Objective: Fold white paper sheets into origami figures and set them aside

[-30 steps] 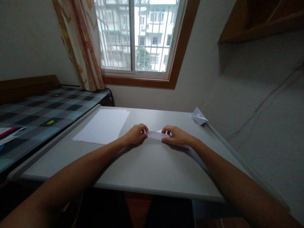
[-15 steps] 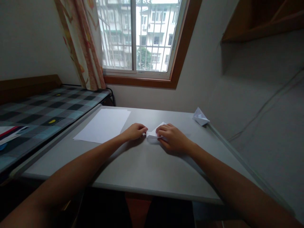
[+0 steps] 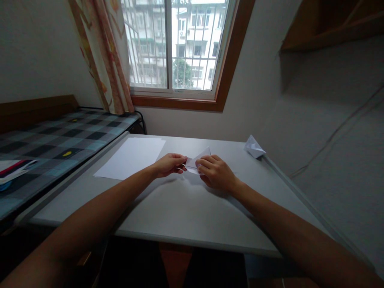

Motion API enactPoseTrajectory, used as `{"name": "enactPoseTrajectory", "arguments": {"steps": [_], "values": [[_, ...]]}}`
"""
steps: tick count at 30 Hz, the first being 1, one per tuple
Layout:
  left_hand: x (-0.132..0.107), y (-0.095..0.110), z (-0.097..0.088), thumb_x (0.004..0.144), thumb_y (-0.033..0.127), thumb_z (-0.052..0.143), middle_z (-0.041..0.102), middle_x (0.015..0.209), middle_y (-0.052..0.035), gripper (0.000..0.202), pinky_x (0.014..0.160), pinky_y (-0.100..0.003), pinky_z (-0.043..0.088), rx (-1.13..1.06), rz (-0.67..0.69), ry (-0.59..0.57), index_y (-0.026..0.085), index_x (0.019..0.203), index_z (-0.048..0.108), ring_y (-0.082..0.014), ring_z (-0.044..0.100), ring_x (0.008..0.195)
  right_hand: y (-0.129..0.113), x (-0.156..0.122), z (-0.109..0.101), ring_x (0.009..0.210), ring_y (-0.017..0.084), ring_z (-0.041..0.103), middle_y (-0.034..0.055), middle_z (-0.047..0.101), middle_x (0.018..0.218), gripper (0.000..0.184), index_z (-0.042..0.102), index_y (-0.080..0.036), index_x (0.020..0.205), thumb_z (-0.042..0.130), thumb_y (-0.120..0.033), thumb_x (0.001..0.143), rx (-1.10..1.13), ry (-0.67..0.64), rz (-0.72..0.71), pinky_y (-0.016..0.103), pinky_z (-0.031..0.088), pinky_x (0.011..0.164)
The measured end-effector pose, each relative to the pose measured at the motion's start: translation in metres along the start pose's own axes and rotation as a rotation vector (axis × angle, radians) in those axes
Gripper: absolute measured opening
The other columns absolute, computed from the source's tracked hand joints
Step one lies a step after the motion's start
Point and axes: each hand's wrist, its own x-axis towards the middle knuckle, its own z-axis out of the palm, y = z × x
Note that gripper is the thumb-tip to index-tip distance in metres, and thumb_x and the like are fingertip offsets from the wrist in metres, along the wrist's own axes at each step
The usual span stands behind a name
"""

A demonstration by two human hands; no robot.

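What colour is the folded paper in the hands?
The folded paper is white, looking greyish where shaded; it shows best in the head view.

– What does the person have on the arms?
– Bare as far as they show: the left forearm (image 3: pixel 111 203) and the right forearm (image 3: pixel 279 210) look smooth, broad higher up and tapering to slim wrists (image 3: pixel 155 170)
– And the hands?
– Ungloved, the left hand (image 3: pixel 170 165) and the right hand (image 3: pixel 217 173) alike, with slender fingers (image 3: pixel 205 163)
– Lower down?
– Near-black cloth (image 3: pixel 217 262) over both legs, probably trousers, though deep shadow there hides the cut
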Motion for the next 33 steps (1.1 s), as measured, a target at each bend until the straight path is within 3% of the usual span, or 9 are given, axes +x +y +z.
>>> {"name": "enactPoseTrajectory", "arguments": {"steps": [12,22,29,33], "values": [[0.000,-0.004,0.002,0.067,0.035,0.078,0.055,0.065,-0.0013,0.031,0.055,-0.021,0.045,0.055,-0.038,-0.024,0.008,0.072,0.063,-0.0066,0.051,0.058,-0.003,0.003,0.003,0.101,0.024,0.052,0.0103,0.064,0.107,0.014,0.061,-0.016,0.089,0.047,-0.017,0.088,-0.031,-0.031,-0.043,0.038,0.036,0.081],[0.005,-0.010,0.002,0.062,0.032,0.079,0.058,0.062,-0.0007,0.029,0.051,-0.023,0.044,0.200,-0.016,0.056,0.009,0.072,0.065,-0.0075,0.052,0.051,-0.004,0.004,0.006,0.099,0.023,0.053,0.0102,0.066,0.104,0.015,0.062,-0.014,0.087,0.048,-0.015,0.087,-0.002,0.004,-0.050,0.037,0.036,0.081],[0.005,-0.013,0.006,0.067,0.026,0.075,0.063,0.061,-0.0013,0.020,0.054,-0.022,0.045,0.341,0.014,0.135,0.011,0.075,0.067,-0.0094,0.058,0.054,-0.005,0.008,-0.011,0.102,0.024,0.054,0.0088,0.065,0.111,0.023,0.064,-0.017,0.101,0.054,-0.030,0.085,0.255,0.066,0.078,0.040,0.034,0.088],[0.006,-0.015,0.005,0.068,0.026,0.073,0.061,0.058,-0.0001,0.018,0.050,-0.020,0.042,0.479,0.119,0.126,0.010,0.075,0.068,-0.0069,0.052,0.050,0.002,0.021,-0.016,0.098,0.021,0.055,0.0071,0.068,0.103,0.022,0.068,-0.019,0.097,0.048,-0.025,0.088,0.275,0.026,0.219,0.037,0.033,0.087]]}}
